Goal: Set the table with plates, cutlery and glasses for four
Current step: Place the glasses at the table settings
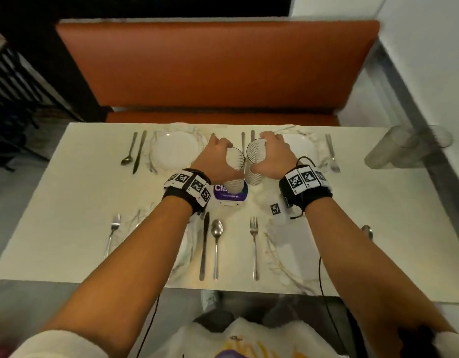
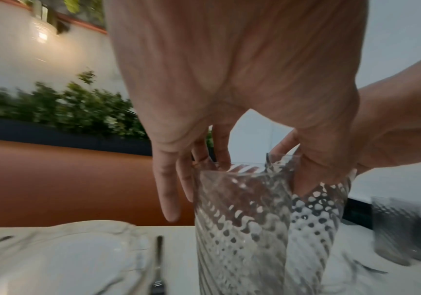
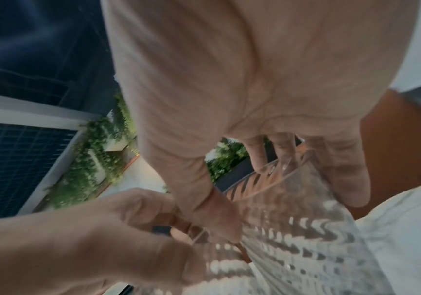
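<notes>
Nearest on the white table lie two settings: a fork at the near left, then a knife, a spoon and a second fork between the forearms. The near plates are almost wholly hidden under the arms, and another spoon at the near right is cut off by the right forearm.

At mid-table a round purple-labelled lid or container sits half covered by glass. Above it the left hand grips the left glass by its rim, thumb on the near side and fingers curled over the far side. The right hand holds the right glass the same way. The two ribbed glasses stand side by side, just beside each other (whether they touch, or rest on the table, cannot be told).

Further off, a far left plate has a spoon and knife to its left. The far right plate is partly hidden by the right hand, with a fork to its right. More glasses, blurred, stand at the far right edge, and an orange bench lies beyond.
</notes>
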The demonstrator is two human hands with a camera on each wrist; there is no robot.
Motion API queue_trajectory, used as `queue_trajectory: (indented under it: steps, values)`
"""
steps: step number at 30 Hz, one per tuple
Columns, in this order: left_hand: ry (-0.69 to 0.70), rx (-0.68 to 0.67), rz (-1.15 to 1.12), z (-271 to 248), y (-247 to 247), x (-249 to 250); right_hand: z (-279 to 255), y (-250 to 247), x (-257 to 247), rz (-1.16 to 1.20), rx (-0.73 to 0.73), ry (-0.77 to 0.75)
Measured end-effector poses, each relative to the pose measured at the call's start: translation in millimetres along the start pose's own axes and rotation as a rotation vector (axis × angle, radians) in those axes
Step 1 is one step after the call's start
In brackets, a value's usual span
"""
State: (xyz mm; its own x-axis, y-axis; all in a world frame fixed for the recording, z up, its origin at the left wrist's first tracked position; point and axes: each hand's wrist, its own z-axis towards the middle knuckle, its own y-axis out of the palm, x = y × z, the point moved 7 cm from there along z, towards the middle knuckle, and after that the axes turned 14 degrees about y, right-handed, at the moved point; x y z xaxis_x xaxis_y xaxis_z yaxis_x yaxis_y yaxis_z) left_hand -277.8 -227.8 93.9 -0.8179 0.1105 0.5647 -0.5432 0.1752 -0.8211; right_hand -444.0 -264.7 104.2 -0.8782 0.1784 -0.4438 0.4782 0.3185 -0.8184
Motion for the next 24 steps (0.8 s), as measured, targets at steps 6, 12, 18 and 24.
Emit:
queue_trajectory:
  steps: [6,12,18,24]
  values:
    - [-0.156,0.138,-0.057,-62.4,-58.3,-117.8,-23.8,85.6,-95.6,-0.006,-0.066,-0.098]
    - [-0.266,0.233,-0.102,-93.3,-83.7,-186.9,-30.0,135.2,-138.2,-0.027,-0.131,-0.117]
    - [-0.333,0.208,-0.122,-98.8,-86.9,-223.8,-27.0,161.1,-153.0,-0.069,-0.19,-0.105]
    - [-0.365,0.208,-0.136,-99.1,-86.7,-239.7,-24.5,170.9,-155.0,-0.131,-0.232,-0.109]
